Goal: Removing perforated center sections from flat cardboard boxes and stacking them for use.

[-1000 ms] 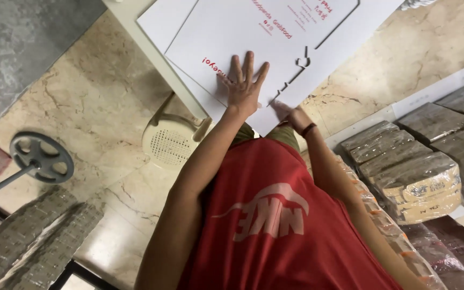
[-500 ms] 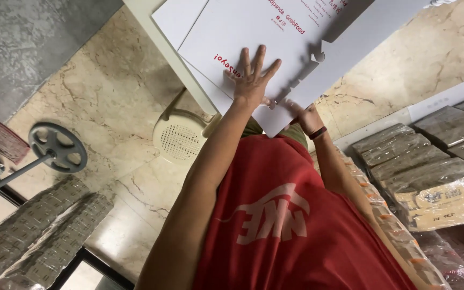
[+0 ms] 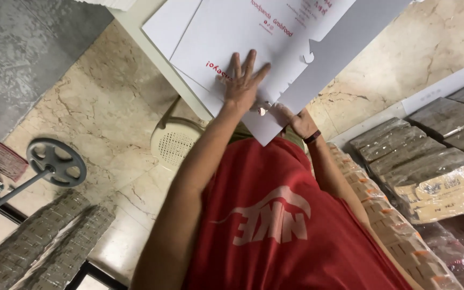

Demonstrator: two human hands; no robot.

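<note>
While the red shirt [image 3: 275, 225] fills the lower centre of the frame, both arms reach up to a white die-cut carton blank [image 3: 275, 48] at top centre. Left hand [image 3: 243, 83]: fingers spread, pressed flat on the blank. Right hand [image 3: 296, 119]: clamped on the blank's lower corner, thumb under. Blank looks light, thin, stiff enough to crease rather than droop; best held near edges, by a fold line. Beyond: wrapped bundles [image 3: 430, 177] right, plastic stool [image 3: 175, 142], marble floor [image 3: 98, 107].
</note>
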